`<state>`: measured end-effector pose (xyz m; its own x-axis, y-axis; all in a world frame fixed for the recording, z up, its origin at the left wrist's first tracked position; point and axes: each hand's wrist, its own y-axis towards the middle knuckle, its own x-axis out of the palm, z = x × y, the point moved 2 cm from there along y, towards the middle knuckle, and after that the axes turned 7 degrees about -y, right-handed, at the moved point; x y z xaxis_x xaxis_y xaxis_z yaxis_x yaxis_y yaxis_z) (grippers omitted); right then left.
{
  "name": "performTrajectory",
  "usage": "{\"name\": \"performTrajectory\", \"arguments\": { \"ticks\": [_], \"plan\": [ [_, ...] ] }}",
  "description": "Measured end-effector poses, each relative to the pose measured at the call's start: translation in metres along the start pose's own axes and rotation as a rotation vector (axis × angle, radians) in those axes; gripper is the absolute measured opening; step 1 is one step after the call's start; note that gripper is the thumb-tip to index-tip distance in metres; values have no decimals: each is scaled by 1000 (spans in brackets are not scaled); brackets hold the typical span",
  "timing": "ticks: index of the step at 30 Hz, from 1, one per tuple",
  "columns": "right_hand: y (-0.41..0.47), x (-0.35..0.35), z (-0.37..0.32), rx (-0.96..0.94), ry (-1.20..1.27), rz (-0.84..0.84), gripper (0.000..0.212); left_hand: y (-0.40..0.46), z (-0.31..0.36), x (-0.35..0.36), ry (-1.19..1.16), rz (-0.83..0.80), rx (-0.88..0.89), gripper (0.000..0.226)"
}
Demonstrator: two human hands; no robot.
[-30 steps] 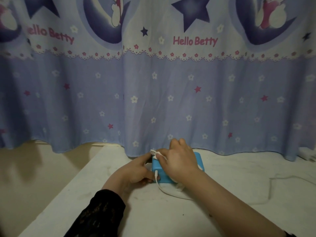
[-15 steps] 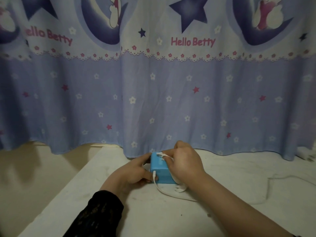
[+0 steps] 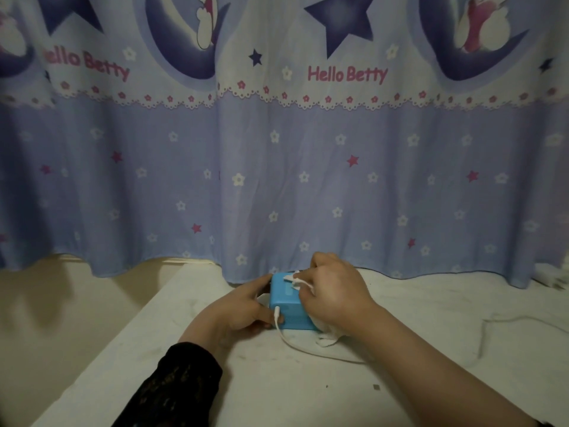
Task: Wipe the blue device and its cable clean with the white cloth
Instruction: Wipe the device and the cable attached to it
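Observation:
A small blue device [image 3: 286, 303] sits on the white table [image 3: 215, 380] near the curtain. My left hand [image 3: 243, 306] grips its left side, thumb at the front corner. My right hand [image 3: 335, 294] lies over the right half of its top, closed on the white cloth [image 3: 328, 337]; bits of cloth show at my fingertips and under my palm. A white cable [image 3: 308, 349] is plugged into the front left corner of the device and curves along the table to the right, passing under my right forearm.
A blue patterned curtain [image 3: 277, 180] hangs right behind the device and reaches the table. A thin wire [image 3: 492, 328] lies on the table at the right. A white object [image 3: 551, 275] sits at the far right by the curtain. The table's left edge drops to a beige floor.
My right hand with the cloth has slid to the right across the top of the device, uncovering more of its blue left part. My left hand keeps its hold.

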<state>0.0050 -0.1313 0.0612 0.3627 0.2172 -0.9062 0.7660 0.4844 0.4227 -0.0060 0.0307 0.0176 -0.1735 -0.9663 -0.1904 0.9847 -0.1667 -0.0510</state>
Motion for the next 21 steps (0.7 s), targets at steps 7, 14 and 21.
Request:
{"name": "performTrajectory", "arguments": {
  "ticks": [7, 14, 21],
  "plan": [
    [1, 7, 0, 26, -15, 18, 35, -1, 0, 1, -11, -10, 14, 63],
    [-2, -4, 5, 81, -138, 16, 33, 3, -3, -1, -16, -20, -1, 61],
    [-6, 0, -2, -55, -52, 11, 35, 6, -7, -1, -47, -16, -15, 66]
  ]
}}
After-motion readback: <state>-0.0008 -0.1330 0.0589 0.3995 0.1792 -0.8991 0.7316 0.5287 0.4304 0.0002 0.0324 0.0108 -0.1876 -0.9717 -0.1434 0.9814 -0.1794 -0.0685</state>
